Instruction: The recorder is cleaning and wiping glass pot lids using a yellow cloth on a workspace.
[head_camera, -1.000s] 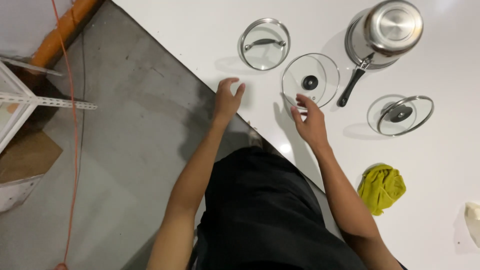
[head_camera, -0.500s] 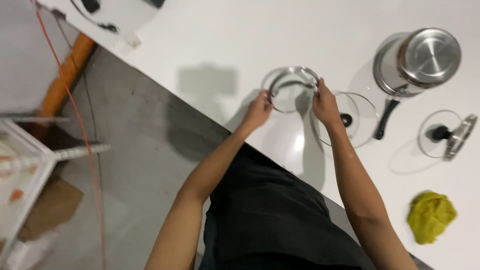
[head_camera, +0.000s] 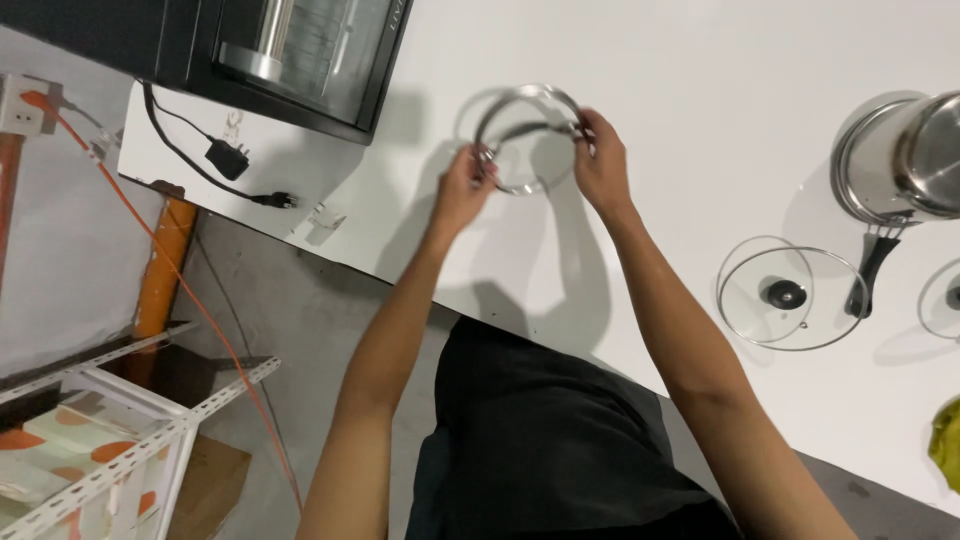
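We've got the glass lid (head_camera: 528, 140) w/ a metal rim held up over the white table (head_camera: 700, 100), tilted, between both hands. Left hand (head_camera: 462, 192) pinches the rim on its near-left edge, fingers closed on it; right hand (head_camera: 603, 160) is closed on the opposite edge, thumb over the rim. Grip on both sides looks like fingertips only, not a full wrap.

Risks as we judge them: thin rim + fingertip hold = it could slip, esp. if one hand lets go, and glass dropping on the table may chip or crack. The black appliance (head_camera: 290, 50) sits near, just past the lid, so a swing that way could knock it. The other glass lid (head_camera: 792, 294) and the steel pot (head_camera: 905, 155) are well apart to the right, prob. no clash there.
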